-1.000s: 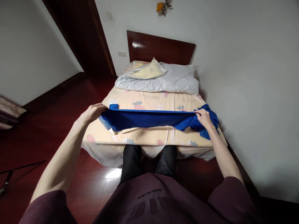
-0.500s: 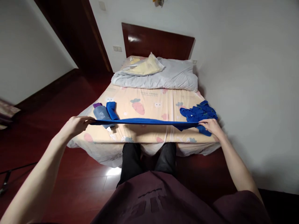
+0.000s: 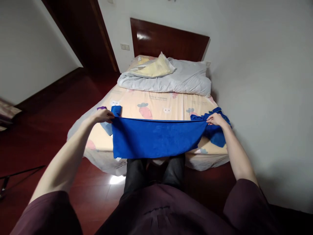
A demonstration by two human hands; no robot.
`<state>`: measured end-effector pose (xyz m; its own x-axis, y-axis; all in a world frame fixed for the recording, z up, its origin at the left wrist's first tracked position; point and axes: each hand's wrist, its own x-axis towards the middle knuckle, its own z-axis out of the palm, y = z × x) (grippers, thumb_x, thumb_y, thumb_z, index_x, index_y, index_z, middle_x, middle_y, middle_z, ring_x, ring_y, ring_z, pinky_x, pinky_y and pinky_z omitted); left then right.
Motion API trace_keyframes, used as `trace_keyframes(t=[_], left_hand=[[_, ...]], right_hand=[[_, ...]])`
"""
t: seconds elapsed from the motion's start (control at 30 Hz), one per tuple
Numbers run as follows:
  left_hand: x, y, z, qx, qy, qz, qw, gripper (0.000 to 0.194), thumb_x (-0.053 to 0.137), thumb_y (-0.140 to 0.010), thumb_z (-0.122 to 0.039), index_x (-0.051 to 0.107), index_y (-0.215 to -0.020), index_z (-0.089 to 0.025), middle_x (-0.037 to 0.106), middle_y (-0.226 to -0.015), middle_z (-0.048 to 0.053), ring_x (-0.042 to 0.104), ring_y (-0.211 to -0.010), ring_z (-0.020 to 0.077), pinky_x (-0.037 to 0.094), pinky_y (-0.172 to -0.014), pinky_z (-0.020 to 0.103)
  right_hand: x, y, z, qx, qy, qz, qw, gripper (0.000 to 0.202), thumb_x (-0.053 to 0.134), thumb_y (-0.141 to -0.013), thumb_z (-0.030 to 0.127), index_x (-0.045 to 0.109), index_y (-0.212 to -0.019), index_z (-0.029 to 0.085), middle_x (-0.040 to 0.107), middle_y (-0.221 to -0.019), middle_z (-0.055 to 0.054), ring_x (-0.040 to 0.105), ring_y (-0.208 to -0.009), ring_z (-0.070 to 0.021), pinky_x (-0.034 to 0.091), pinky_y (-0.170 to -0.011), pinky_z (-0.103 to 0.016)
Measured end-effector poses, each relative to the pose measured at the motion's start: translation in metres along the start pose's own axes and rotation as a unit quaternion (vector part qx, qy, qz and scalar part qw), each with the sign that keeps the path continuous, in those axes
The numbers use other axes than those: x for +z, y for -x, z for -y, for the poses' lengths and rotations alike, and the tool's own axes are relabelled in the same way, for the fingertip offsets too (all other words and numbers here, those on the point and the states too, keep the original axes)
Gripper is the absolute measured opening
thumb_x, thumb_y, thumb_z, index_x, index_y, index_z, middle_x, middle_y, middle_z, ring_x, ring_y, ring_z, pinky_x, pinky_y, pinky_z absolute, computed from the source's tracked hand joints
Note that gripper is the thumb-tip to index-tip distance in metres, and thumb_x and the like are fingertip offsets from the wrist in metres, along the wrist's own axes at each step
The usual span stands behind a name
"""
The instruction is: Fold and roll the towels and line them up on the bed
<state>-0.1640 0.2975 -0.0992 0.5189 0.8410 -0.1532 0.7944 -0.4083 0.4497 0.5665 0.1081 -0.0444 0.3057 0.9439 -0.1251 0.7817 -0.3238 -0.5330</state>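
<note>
One blue towel [image 3: 156, 138] hangs stretched between left hand [image 3: 104, 116] and right hand [image 3: 216, 119], fingers of each pinching a top end, over near side of bed [image 3: 127, 98]; crumpled blue cloths [image 3: 217, 137] right, small blue cloth [image 3: 116, 111] left.

A bright blue, roughly rectangular fabric cloth [image 3: 156, 138] hangs spread between my left fingers [image 3: 111, 115] and right fingers [image 3: 210, 121], top edge pulled nearly straight, lower right side slanting inward, before the peach, carrot-printed bed [image 3: 127, 98].
</note>
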Motion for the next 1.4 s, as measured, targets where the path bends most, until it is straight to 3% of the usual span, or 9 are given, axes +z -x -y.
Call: trace_keyframes(t=[0.17, 0.37, 0.53, 0.77, 0.9, 1.03, 1.2, 1.3, 1.4], left_hand=[[-0.001, -0.035, -0.016, -0.006, -0.059, -0.230, 0.971, 0.029, 0.053, -0.094, -0.024, 0.076, -0.092, -0.006, 0.075, -0.069, 0.003, 0.066, -0.065, 0.0114, 0.053, -0.070, 0.022], [0.005, -0.006, -0.044, 0.035, -0.063, -0.402, 0.913, 0.043, 0.040, -0.106, -0.032, 0.074, -0.119, -0.008, 0.075, -0.120, 0.012, 0.070, -0.103, 0.0144, 0.053, -0.095, 0.028], [0.057, 0.033, -0.028, 0.046, -0.080, -0.346, 0.934, 0.041, 0.039, -0.106, -0.027, 0.069, -0.130, -0.014, 0.066, -0.139, 0.012, 0.065, -0.124, 0.0212, 0.053, -0.105, 0.037], [0.179, 0.069, 0.013, -0.021, -0.087, -0.134, 0.987, 0.047, 0.036, -0.100, -0.023, 0.066, -0.135, -0.016, 0.062, -0.144, 0.015, 0.065, -0.127, 0.0302, 0.055, -0.103, 0.046], [0.222, 0.075, 0.024, -0.073, -0.108, -0.038, 0.991, 0.048, 0.041, -0.093, -0.018, 0.068, -0.132, -0.019, 0.063, -0.142, 0.016, 0.069, -0.118, 0.0337, 0.058, -0.093, 0.049], [0.237, 0.082, 0.026, -0.076, -0.138, 0.005, 0.987, 0.048, 0.041, -0.092, -0.016, 0.069, -0.130, -0.017, 0.065, -0.139, 0.018, 0.068, -0.118, 0.0348, 0.057, -0.092, 0.048], [0.227, 0.082, 0.020, -0.086, -0.165, 0.041, 0.982, 0.037, 0.048, -0.090, -0.027, 0.075, -0.112, -0.014, 0.076, -0.106, 0.020, 0.072, -0.101, 0.0364, 0.053, -0.092, 0.050], [0.208, 0.057, 0.020, -0.039, -0.151, -0.004, 0.988, 0.036, 0.051, -0.090, -0.037, 0.077, -0.102, -0.016, 0.075, -0.094, 0.019, 0.069, -0.106, 0.0377, 0.051, -0.095, 0.052], [0.191, 0.015, 0.026, 0.031, -0.150, -0.078, 0.985, 0.043, 0.047, -0.092, -0.030, 0.070, -0.125, -0.017, 0.073, -0.118, 0.020, 0.060, -0.123, 0.0363, 0.045, -0.104, 0.053]], right_hand=[[0.002, -0.039, 0.003, -0.069, 0.049, -0.198, 0.977, 0.013, 0.074, -0.084, 0.019, 0.081, -0.092, 0.011, 0.079, -0.078, -0.012, 0.076, -0.079, -0.0258, 0.062, -0.091, -0.042], [0.016, -0.028, -0.008, -0.178, 0.027, -0.340, 0.923, 0.034, 0.052, -0.099, 0.025, 0.076, -0.119, 0.010, 0.074, -0.121, -0.020, 0.071, -0.114, -0.0315, 0.055, -0.107, -0.046], [0.065, -0.002, -0.036, -0.203, 0.035, -0.282, 0.937, 0.037, 0.048, -0.101, 0.029, 0.075, -0.121, 0.015, 0.072, -0.129, -0.016, 0.067, -0.124, -0.0302, 0.049, -0.116, -0.048], [0.174, 0.035, -0.101, -0.145, 0.058, -0.085, 0.984, 0.039, 0.045, -0.100, 0.028, 0.076, -0.120, 0.015, 0.070, -0.134, -0.013, 0.065, -0.128, -0.0270, 0.047, -0.120, -0.044], [0.221, 0.060, -0.134, -0.079, 0.075, -0.035, 0.993, 0.036, 0.049, -0.096, 0.021, 0.077, -0.116, 0.013, 0.069, -0.134, -0.015, 0.068, -0.125, -0.0285, 0.050, -0.116, -0.045], [0.241, 0.080, -0.153, -0.064, 0.069, -0.035, 0.995, 0.035, 0.049, -0.093, 0.016, 0.079, -0.113, 0.014, 0.071, -0.132, -0.014, 0.070, -0.121, -0.0281, 0.052, -0.114, -0.046], [0.251, 0.087, -0.156, -0.065, 0.048, -0.060, 0.995, 0.037, 0.049, -0.092, 0.016, 0.079, -0.113, 0.017, 0.073, -0.127, -0.013, 0.068, -0.123, -0.0282, 0.049, -0.116, -0.048], [0.255, 0.088, -0.155, -0.063, 0.054, -0.063, 0.995, 0.037, 0.047, -0.094, 0.018, 0.078, -0.114, 0.016, 0.073, -0.127, -0.013, 0.065, -0.127, -0.0287, 0.048, -0.117, -0.049], [0.258, 0.090, -0.154, -0.056, 0.065, -0.068, 0.994, 0.038, 0.046, -0.095, 0.020, 0.078, -0.116, 0.018, 0.072, -0.131, -0.013, 0.063, -0.131, -0.0289, 0.049, -0.117, -0.049]])
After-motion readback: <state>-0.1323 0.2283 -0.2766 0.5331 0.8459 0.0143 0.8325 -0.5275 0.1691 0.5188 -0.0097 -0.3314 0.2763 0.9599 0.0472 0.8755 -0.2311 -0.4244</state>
